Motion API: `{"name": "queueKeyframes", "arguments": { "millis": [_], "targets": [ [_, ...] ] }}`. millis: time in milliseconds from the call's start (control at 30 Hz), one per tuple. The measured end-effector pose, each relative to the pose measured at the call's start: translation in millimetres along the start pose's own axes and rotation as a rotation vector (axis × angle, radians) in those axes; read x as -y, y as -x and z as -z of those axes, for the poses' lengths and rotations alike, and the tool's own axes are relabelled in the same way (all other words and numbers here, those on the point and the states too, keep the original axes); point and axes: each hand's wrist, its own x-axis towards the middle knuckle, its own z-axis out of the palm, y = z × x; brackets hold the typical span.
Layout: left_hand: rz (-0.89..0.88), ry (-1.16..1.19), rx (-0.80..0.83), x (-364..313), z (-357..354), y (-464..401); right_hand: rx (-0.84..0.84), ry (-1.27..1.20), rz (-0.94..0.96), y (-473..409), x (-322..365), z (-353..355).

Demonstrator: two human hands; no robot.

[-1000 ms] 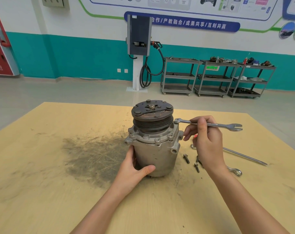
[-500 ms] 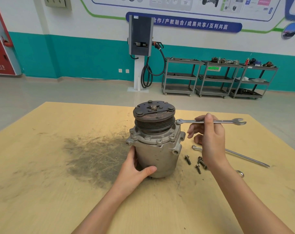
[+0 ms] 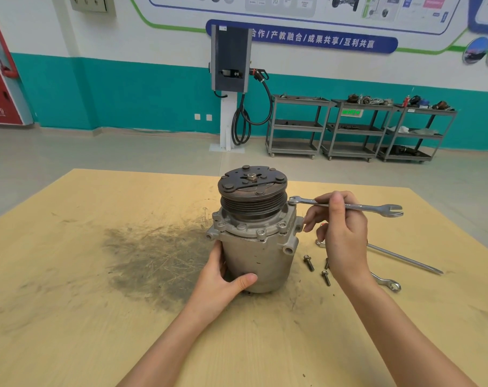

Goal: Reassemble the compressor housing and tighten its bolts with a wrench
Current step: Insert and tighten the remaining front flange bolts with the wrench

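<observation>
The grey compressor housing [image 3: 258, 255] stands upright on the wooden table [image 3: 69, 317], its dark pulley [image 3: 252, 191] on top. My left hand [image 3: 223, 277] grips the lower left side of the body, thumb across the front. My right hand [image 3: 340, 233] pinches the shaft of a combination wrench [image 3: 349, 206] held level. Its ring end sits at the housing's top right edge beside the pulley, and its open jaw points right. Three loose bolts [image 3: 309, 262] lie on the table just right of the housing.
A long metal rod [image 3: 404, 258] and a second wrench [image 3: 388, 283] lie on the table to the right, partly behind my right wrist. A dark grease stain [image 3: 153, 258] spreads left of the housing. Tool carts [image 3: 357, 129] and a charger post [image 3: 230, 88] stand on the floor beyond.
My right hand has swung the wrench handle a little clockwise, its ring end staying at the housing's top right edge. My left hand keeps the same hold on the housing.
</observation>
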Motion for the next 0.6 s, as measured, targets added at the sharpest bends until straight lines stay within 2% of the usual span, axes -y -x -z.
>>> {"name": "queueKeyframes", "arguments": {
  "millis": [267,600],
  "targets": [
    [0.009,-0.008,0.001,3,0,0,-0.033,-0.111,-0.176,-10,0,5],
    [-0.003,-0.032,-0.002,3,1,0,-0.001,-0.010,-0.062,5,3,1]
  ]
}}
